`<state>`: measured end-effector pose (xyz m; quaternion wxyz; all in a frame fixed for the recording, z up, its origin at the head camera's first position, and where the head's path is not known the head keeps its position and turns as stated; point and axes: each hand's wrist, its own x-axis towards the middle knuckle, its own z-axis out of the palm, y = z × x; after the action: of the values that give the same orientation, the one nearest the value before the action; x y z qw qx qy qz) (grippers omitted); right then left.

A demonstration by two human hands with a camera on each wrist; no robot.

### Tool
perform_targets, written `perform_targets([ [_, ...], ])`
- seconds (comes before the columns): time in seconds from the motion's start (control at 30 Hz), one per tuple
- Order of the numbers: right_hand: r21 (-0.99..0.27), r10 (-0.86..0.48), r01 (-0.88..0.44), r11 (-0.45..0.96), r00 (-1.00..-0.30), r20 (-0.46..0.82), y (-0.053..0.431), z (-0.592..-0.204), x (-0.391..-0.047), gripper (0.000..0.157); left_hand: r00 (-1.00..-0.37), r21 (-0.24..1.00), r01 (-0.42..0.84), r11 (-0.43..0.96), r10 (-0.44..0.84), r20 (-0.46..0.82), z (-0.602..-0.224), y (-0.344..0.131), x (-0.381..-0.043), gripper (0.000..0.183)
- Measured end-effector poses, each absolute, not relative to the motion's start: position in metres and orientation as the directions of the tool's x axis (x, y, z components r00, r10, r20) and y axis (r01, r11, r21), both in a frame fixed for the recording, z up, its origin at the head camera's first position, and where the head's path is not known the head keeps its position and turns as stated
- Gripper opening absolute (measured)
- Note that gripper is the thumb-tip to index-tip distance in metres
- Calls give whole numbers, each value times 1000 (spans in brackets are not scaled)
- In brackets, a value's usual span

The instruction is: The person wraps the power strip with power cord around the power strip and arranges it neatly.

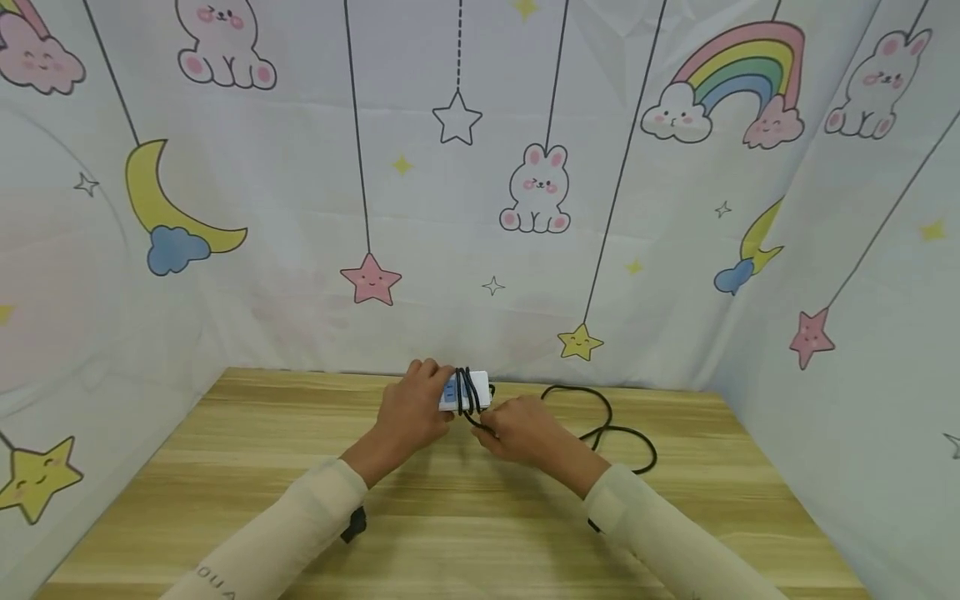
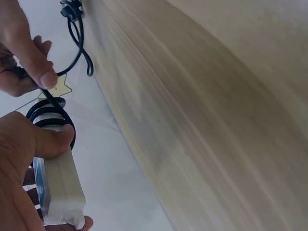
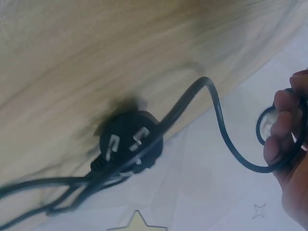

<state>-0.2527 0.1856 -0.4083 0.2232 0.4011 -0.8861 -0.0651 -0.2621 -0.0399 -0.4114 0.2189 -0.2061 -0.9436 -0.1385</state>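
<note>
My left hand (image 1: pixel 412 410) grips a small white power strip (image 1: pixel 482 385) with blue socket faces, above the far part of the table. Several turns of black power cord (image 2: pixel 50 122) wrap around one end of the strip, and the left thumb presses beside them in the left wrist view. My right hand (image 1: pixel 523 429) pinches the cord just to the right of the strip, between thumb and curled fingers. From there the slack runs off in loose loops, and a black plug (image 3: pixel 130 142) with metal pins hangs among them in the right wrist view.
The wood-grain table (image 1: pixel 465 542) ends at a pale cloth backdrop (image 1: pixel 300 192) printed with stars, rabbits and moons. Cloth also rises along both sides. Loose cord loops (image 1: pixel 610 408) spread to the right, near the right forearm.
</note>
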Motion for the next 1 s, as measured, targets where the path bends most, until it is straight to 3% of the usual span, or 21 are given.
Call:
perform_targets([
  [0.17, 383, -792, -695, 609, -509, 337, 183, -405, -251, 35, -784, 79, 479, 874, 386, 485, -418, -45, -263, 70],
  [0.3, 439, -824, -705, 557, -405, 396, 186, -403, -258, 30, -766, 54, 510, 859, 424, 484, -419, -48, -262, 70],
  [0.47, 399, -809, -751, 525, -295, 509, 191, -395, -266, 38, -741, 40, 554, 832, 470, 479, -414, -48, -260, 70],
  [0.57, 345, -801, -789, 508, -285, 527, 194, -389, -269, 37, -722, 20, 590, 807, 516, 461, -410, -45, -258, 70],
  [0.73, 206, -778, -816, 540, -390, 494, 196, -381, -269, 34, -697, 21, 642, 766, 573, 431, -405, -43, -255, 69],
  [0.9, -132, -695, -781, 610, -608, 385, 200, -378, -269, 38, -690, 81, 677, 732, 592, 417, -399, -43, -253, 66],
  [1.0, -304, -677, -747, 591, -664, 317, 203, -376, -271, 42, -685, 111, 698, 707, 614, 393, -398, -43, -251, 66],
])
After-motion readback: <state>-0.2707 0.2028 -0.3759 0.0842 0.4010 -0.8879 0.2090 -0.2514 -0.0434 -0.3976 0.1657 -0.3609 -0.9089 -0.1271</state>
